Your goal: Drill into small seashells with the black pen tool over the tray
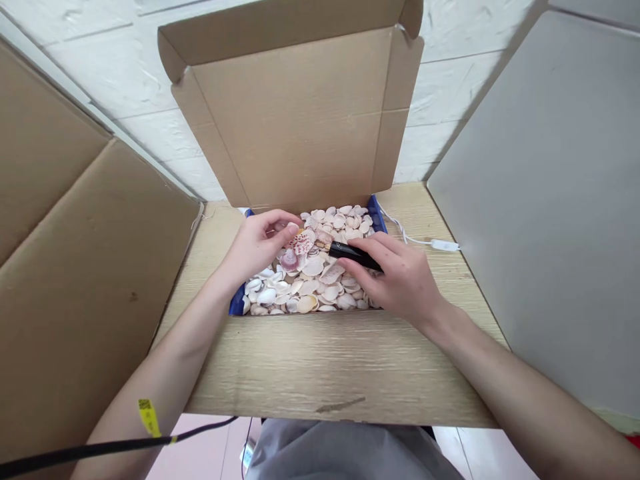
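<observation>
A white seashell with reddish-brown spots [302,243] is at the fingertips of my left hand [265,239], whose thumb and index finger close on its edge. My right hand [397,273] is wrapped round a thick black cylindrical tool [353,255] with a narrow gold-coloured tip, which points left towards the spotted shell. I cannot tell whether the tip touches the shell. Just below lies a purple ribbed shell [289,260]. Both hands are over a shallow box with blue sides [237,303], filled with several pale shells [330,293].
The box's brown cardboard lid [305,120] stands raised at the back. A white cable with an inline switch [444,245] runs along the wooden table [300,360]. Cardboard [85,267] rises on the left, a grey panel [560,200] on the right. A black cable [100,449] crosses the lower left.
</observation>
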`<state>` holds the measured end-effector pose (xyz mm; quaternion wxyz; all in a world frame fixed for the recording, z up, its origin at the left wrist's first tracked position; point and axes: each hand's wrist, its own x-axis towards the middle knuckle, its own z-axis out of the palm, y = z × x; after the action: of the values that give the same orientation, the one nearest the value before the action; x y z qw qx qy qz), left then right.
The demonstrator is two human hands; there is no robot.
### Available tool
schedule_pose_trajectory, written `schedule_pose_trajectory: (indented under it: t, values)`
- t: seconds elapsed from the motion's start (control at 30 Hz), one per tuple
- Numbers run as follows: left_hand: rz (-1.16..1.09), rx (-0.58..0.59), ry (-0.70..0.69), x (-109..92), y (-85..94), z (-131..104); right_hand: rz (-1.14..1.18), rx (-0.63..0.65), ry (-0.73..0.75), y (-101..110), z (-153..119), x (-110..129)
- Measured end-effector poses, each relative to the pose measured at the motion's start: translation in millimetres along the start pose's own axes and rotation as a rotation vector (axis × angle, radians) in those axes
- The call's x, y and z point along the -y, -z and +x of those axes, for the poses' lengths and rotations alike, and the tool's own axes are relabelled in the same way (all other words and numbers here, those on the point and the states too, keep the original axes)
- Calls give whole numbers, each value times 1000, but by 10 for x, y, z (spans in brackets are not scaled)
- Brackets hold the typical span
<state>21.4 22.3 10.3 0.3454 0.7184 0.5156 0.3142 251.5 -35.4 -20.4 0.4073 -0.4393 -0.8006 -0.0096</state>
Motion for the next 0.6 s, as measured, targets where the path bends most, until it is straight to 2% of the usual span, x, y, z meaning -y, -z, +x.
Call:
schedule_pose_trajectory:
  t: [0.07,0.17,0.4,0.6]
  values:
    - [-205,49,121,13,-36,-86,3,15,13,3,3,-1]
    - [-376,95,196,47,-61,-166,18,28,33,5,6,-2]
    - [-399,59,160,109,-21,-213,1,60,43,15,3,-13]
    - [-499,84,142,114,-11,-235,-16,47,52,20,5,-18]
